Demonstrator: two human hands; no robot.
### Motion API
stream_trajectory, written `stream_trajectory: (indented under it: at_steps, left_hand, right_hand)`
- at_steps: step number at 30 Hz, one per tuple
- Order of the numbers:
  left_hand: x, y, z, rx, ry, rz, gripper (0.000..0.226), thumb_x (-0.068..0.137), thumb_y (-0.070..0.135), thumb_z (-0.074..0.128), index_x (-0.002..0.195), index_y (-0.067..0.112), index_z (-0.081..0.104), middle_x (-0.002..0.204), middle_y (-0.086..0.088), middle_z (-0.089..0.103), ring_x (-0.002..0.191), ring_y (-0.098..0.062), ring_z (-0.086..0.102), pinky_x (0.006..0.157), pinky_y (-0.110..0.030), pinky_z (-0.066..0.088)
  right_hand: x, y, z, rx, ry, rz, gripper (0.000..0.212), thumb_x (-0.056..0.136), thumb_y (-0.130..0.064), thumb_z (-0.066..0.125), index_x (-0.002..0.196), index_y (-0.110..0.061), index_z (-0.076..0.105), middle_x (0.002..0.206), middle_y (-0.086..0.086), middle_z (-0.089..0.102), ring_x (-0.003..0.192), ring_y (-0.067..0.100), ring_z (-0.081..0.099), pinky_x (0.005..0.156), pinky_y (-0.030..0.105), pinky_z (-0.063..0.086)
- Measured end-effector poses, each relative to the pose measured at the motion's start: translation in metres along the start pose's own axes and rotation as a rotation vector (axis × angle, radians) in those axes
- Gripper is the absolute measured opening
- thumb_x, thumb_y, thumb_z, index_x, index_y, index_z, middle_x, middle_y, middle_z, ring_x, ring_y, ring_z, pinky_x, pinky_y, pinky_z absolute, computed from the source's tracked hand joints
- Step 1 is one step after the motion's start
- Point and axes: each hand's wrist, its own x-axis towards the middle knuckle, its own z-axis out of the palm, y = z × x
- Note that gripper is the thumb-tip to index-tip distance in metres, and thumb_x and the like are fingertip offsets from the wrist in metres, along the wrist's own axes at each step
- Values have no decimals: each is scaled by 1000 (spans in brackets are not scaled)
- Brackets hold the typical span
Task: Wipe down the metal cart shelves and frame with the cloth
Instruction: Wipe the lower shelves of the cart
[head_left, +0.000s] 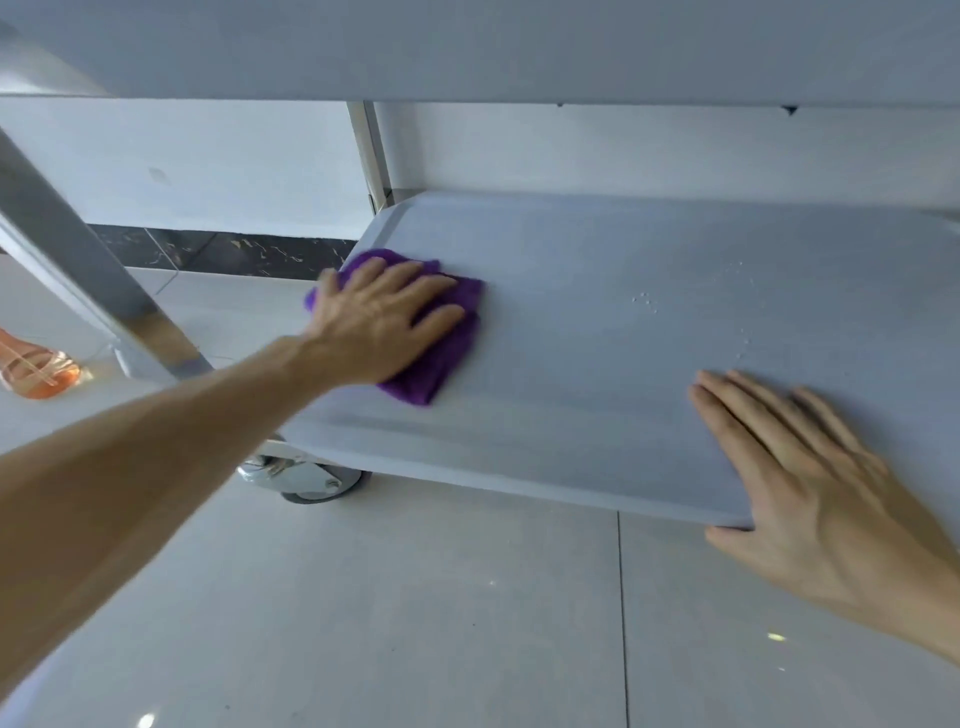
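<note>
Head view: lower shelf (597, 353) of the cart fills the middle, grey metal with a shallow raised lip all round; near edge runs from lower left to under the right hand (810, 478); left edge is rounded at the far corner by the rear post (370, 150); upper shelf (467, 47) hangs low overhead, so headroom over the lower shelf is limited; front left post (78, 260) slants across just left of the cloth (447, 338), near the left forearm; caster (306, 478) sits under the near left corner on the tiled floor (415, 623); wall (182, 161) with dark skirting stands behind the cart; an orange sandal (36, 369) lies on the floor at far left, well apart from the cart.

Open room: shelf surface between the two hands is bare metal; a few water droplets (644, 301) sit right of centre.

Cloth: purple, folded, lying flat at the shelf's left end, close to the left lip; left hand (379, 317) rests flat on top of it, fingers straight and spread, pressing down, cloth showing past fingertips and below the palm.

Right hand: flat, fingers straight and together, palm down on the near right part of the shelf, thumb hanging just off the near edge; holds nothing; well apart from the cloth.
</note>
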Motion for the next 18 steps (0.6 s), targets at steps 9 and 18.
stream_trajectory:
  at_steps: [9, 18]
  left_hand:
    - [75, 37, 4, -45, -79, -300, 63, 94, 65, 9, 142, 38, 40, 156, 5, 33, 139, -42, 26, 106, -73, 13]
    - [88, 112, 7, -123, 64, 411, 55, 92, 74, 23, 137, 48, 40, 154, 18, 37, 142, -25, 32, 108, -60, 27]
  right_hand:
    - [2, 2, 11, -3, 88, -8, 111, 53, -47, 69, 150, -6, 38, 160, 6, 35, 145, 26, 36, 114, 56, 32]
    - [4, 2, 14, -16, 219, -29, 92, 59, -40, 53, 142, -1, 51, 154, 9, 44, 139, 27, 46, 107, 59, 39]
